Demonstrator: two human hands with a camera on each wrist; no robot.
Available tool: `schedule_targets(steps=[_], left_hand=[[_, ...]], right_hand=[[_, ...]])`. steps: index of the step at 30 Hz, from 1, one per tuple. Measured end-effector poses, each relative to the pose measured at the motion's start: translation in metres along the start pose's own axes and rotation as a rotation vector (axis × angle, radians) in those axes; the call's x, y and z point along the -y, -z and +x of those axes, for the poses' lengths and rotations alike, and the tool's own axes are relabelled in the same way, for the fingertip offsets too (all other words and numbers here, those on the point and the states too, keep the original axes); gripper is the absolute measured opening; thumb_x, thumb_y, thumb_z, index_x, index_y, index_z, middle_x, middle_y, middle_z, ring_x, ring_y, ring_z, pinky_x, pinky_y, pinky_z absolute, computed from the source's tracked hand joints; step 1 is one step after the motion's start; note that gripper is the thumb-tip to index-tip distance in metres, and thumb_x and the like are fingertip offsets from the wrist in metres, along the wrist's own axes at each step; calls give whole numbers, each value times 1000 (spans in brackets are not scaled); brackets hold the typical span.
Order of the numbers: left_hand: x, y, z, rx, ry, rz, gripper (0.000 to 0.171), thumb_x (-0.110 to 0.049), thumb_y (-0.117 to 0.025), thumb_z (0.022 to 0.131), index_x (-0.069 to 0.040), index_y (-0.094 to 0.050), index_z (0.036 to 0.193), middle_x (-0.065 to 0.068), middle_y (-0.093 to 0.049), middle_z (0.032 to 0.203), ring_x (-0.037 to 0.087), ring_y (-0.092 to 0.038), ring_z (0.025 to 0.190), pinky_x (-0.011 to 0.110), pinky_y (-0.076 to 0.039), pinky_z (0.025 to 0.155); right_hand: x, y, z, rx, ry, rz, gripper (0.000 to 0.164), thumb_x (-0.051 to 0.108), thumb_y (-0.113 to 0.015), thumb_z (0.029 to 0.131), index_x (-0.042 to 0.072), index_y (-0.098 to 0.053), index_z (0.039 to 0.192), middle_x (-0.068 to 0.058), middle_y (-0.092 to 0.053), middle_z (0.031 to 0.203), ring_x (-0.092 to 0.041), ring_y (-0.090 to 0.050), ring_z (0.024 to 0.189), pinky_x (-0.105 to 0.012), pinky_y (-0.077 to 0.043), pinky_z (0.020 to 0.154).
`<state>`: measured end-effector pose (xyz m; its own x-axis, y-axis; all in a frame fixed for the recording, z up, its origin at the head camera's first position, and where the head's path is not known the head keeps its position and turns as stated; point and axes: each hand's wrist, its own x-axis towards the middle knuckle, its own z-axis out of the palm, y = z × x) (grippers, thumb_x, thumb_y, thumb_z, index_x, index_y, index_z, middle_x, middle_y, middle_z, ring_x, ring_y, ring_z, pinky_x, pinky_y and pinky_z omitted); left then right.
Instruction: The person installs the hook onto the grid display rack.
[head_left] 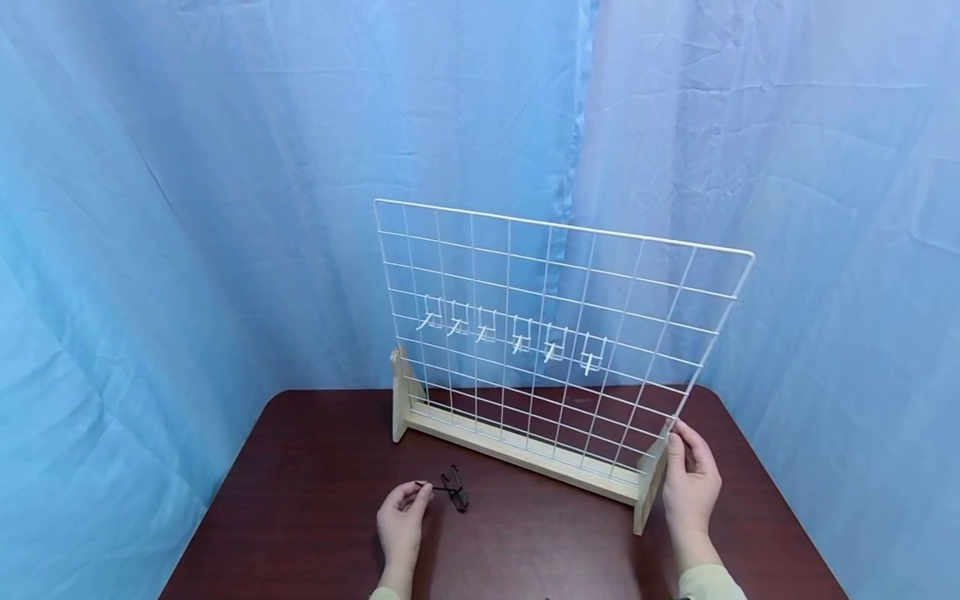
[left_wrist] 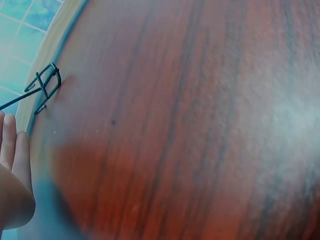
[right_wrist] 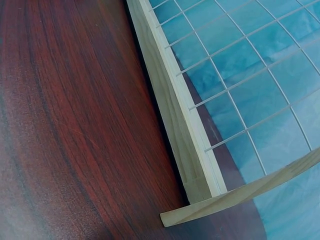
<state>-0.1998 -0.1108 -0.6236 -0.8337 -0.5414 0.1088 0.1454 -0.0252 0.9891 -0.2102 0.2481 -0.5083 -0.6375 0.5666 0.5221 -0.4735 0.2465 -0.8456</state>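
Observation:
My left hand (head_left: pixel 400 523) pinches the straight arm of a black wire display hook (head_left: pixel 457 493) between thumb and fingertips. The hook's bent bracket end points right, over the table in front of the stand. In the left wrist view the same hook (left_wrist: pixel 46 85) stretches past the fingers (left_wrist: pixel 21 157). My right hand (head_left: pixel 692 487) grips the top of the stand's right wooden end, at the edge of a white wire grid panel (head_left: pixel 551 224). The panel stands upright in the wooden base (head_left: pixel 525 460). Several white hooks (head_left: pixel 551 353) hang in a row across its middle.
The dark red-brown wooden table (head_left: pixel 315 500) carries the stand, set at an angle with its right end nearer me. A left wooden end piece (head_left: pixel 401 400) supports the grid's far side. Blue curtains (head_left: pixel 300 167) enclose the table behind and at both sides.

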Motion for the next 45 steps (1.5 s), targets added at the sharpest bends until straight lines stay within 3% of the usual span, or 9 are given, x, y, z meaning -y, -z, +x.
schedule_targets(steps=[4, 10, 16, 22, 26, 34, 39, 45], left_hand=[[-5, -3, 1, 18, -1, -37, 13, 2, -76, 83, 11, -69, 89, 21, -71, 79, 23, -72, 68, 22, -56, 61], [-17, -12, 2, 41, -65, -72, 12, 5, -75, 83, 13, -68, 88, 23, -70, 81, 23, -72, 69, 27, -58, 65], [-33, -27, 4, 53, -88, -77, 8, 8, -74, 83, 12, -68, 85, 23, -71, 83, 24, -73, 72, 21, -57, 66], [-74, -41, -3, 80, -166, -34, 6, 10, -72, 83, 13, -67, 83, 25, -71, 82, 26, -73, 73, 19, -56, 67], [-98, -50, -6, 78, -211, -9, 6, 9, -74, 81, 11, -68, 82, 22, -72, 82, 17, -71, 70, 17, -54, 65], [-129, -65, 0, 25, -317, 45, 8, 8, -78, 78, 8, -70, 79, 19, -70, 77, 4, -59, 63, 13, -47, 57], [-143, -71, 8, 70, -408, -12, 6, 9, -76, 80, 10, -70, 83, 21, -72, 84, 9, -66, 71, 13, -51, 64], [-159, -77, 15, 108, -442, -70, 4, 10, -73, 82, 11, -70, 85, 23, -72, 88, 8, -68, 77, 15, -53, 70]], right_hand=[[0, 0, 0, -1, -3, -3, 26, -4, -57, 97, -15, -61, 120, 17, -67, 107, 5, -62, 98, -10, -48, 81], [1, 0, 0, -4, -10, -6, 26, -3, -57, 97, -15, -61, 120, 15, -68, 108, 5, -62, 98, -10, -48, 82], [2, -1, 1, -8, -17, -8, 26, -3, -57, 97, -14, -62, 120, 10, -69, 109, 4, -62, 99, -10, -48, 83], [2, -1, 0, -9, -9, -3, 25, -5, -57, 97, -16, -61, 119, 14, -68, 107, 5, -62, 99, -10, -48, 82], [1, -1, 0, -14, -9, 3, 25, -4, -57, 97, -16, -61, 119, 14, -68, 107, 5, -62, 98, -11, -48, 82], [-1, -1, 0, -15, -9, -4, 25, -3, -57, 97, -15, -62, 119, 10, -69, 109, 4, -62, 98, -11, -48, 82], [-1, -1, 0, -14, -4, 10, 25, -4, -57, 97, -16, -61, 119, 10, -69, 108, 3, -63, 99, -11, -48, 82], [-1, -1, 0, -11, -6, 19, 26, -4, -57, 97, -17, -60, 119, 14, -68, 108, 3, -63, 99, -11, -48, 82]])
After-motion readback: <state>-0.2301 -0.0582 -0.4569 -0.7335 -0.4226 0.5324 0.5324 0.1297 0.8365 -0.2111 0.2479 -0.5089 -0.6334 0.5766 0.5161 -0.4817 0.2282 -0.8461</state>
